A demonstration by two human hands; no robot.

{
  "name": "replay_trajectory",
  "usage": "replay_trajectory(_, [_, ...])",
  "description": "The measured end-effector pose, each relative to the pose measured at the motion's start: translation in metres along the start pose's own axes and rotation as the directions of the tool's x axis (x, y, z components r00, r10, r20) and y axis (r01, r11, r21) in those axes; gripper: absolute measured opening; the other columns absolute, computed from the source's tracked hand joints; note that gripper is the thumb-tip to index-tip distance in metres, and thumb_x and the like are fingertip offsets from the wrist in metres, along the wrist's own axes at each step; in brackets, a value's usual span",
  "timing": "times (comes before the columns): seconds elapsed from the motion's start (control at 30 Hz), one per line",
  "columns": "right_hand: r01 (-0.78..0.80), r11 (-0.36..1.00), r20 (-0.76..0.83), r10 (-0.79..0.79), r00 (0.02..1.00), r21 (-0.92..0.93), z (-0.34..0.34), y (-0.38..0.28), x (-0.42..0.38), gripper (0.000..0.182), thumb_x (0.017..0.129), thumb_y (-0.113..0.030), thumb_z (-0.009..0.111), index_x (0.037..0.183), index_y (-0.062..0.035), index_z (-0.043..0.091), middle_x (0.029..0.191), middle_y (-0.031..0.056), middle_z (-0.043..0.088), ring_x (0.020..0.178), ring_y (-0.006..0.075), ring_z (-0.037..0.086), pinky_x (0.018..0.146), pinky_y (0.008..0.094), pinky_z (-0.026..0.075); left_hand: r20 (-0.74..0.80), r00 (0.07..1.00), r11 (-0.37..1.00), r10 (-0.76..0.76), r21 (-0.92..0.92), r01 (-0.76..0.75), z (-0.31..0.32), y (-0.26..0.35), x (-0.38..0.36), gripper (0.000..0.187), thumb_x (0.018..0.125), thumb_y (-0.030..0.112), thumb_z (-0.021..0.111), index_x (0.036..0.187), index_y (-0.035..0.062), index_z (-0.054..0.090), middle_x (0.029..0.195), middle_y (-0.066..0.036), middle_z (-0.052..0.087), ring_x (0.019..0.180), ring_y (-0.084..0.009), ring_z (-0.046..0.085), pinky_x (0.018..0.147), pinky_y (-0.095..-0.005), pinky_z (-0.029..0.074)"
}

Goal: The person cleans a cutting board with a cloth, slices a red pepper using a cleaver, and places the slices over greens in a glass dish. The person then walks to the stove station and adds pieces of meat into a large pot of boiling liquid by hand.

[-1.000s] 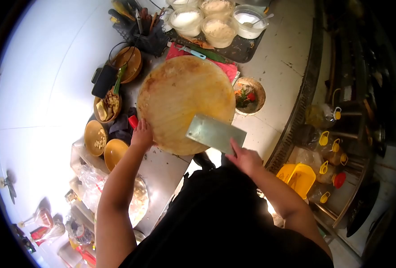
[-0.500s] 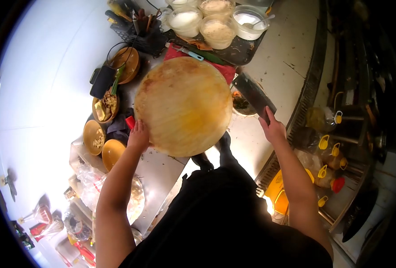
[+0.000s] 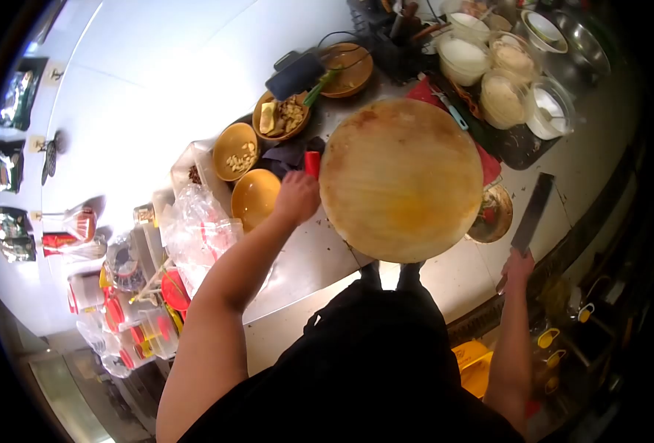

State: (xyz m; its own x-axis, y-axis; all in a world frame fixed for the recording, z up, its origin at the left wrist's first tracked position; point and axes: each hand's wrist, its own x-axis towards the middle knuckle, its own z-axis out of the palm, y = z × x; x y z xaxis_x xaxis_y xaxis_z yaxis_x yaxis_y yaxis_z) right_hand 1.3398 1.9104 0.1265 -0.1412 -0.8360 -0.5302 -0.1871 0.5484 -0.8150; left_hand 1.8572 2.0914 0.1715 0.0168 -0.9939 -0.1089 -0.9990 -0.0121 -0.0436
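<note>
A round wooden chopping board (image 3: 401, 181), stained yellow and brown, lies on the metal counter in front of me. My right hand (image 3: 517, 270) grips a cleaver (image 3: 535, 214) by its handle, off to the right of the board, with the dark blade pointing away from me. At the board's left side my left hand (image 3: 299, 198) has its fingers curled in, right below a red cylindrical object (image 3: 312, 164). I cannot tell what is in those fingers. A dark cloth (image 3: 288, 156) lies beside the red object.
Left of the board stand an empty yellow bowl (image 3: 255, 198), a bowl of garlic cloves (image 3: 235, 151) and a bowl of ginger (image 3: 282, 114). Several tubs of powder (image 3: 463, 59) are at the back right. A blue-handled peeler (image 3: 452, 111) lies behind the board; a food-waste bin (image 3: 491, 214) is to its right.
My left hand has come off the board's edge and moved to the red object. The cleaver has swung outward, away from the board, in my right hand. The view has turned left.
</note>
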Motion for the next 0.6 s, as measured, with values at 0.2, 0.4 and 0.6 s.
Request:
replay_trajectory(0.2, [0.046, 0.998, -0.005, -0.046, 0.999, 0.038, 0.013, -0.019, -0.010, 0.010, 0.083, -0.008, 0.057, 0.089, -0.0035, 0.051, 0.051, 0.0016, 0.041, 0.036, 0.0130, 0.040, 0.035, 0.0290, 0.033, -0.067, 0.856, 0.849, -0.513, 0.109, 0.517, 0.005, -0.046, 0.022, 0.033, 0.080, 0.016, 0.054, 0.111, 0.0036, 0.054, 0.099, -0.013, 0.061, 0.104, -0.0293, 0.055, 0.090, -0.0400, 0.040])
replay_trajectory(0.4, [0.043, 0.999, -0.032, -0.044, 0.999, -0.029, 0.014, -0.031, -0.039, 0.010, 0.084, -0.009, 0.057, 0.092, -0.0035, 0.052, 0.053, 0.0007, 0.042, 0.036, 0.0121, 0.040, 0.034, 0.0276, 0.033, 0.065, 0.789, 0.792, -0.611, 0.057, 0.608, 0.014, -0.084, 0.033, 0.022, 0.080, 0.015, 0.055, 0.100, 0.0056, 0.059, 0.105, -0.015, 0.059, 0.099, -0.0316, 0.057, 0.080, -0.0419, 0.048])
replay_trajectory(0.6, [0.096, 0.993, -0.040, -0.093, 0.995, 0.062, 0.017, -0.031, -0.062, 0.008, 0.083, -0.007, 0.056, 0.087, -0.0028, 0.050, 0.052, 0.0007, 0.041, 0.036, 0.0125, 0.040, 0.035, 0.0277, 0.033, -0.351, 0.759, 0.825, -0.549, -0.081, 0.559, -0.070, -0.097, 0.011, 0.021, 0.075, 0.018, 0.059, 0.093, 0.0086, 0.062, 0.094, -0.014, 0.058, 0.095, -0.0344, 0.056, 0.079, -0.0434, 0.050])
